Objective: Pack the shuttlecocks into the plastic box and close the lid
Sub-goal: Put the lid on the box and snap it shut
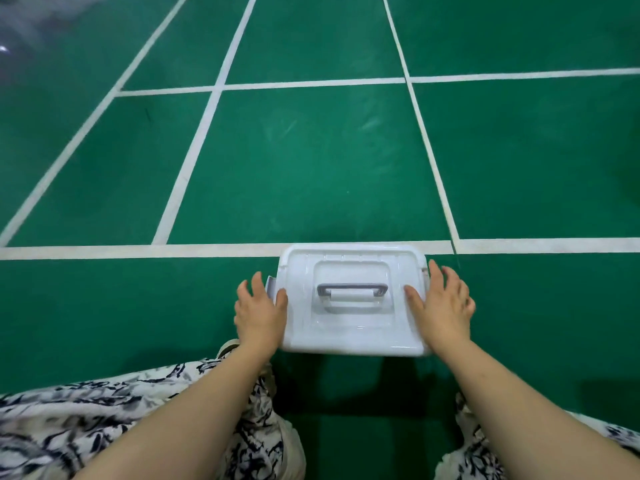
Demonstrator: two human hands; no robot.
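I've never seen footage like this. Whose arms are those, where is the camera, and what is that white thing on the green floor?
There is no machine here: a person wears a wide-angle camera on the head, looking forward and down, so you see their own two bare arms. The green surface with white lines is a sports-court floor. On it stands a white plastic box with its lid on top and a grey carrying handle in the middle. The left hand rests at the box's left edge and the right hand at its right edge, fingers spread, gripping nothing. No shuttlecocks are visible; whether any are inside cannot be seen. The patterned cloth below is the person's clothing.
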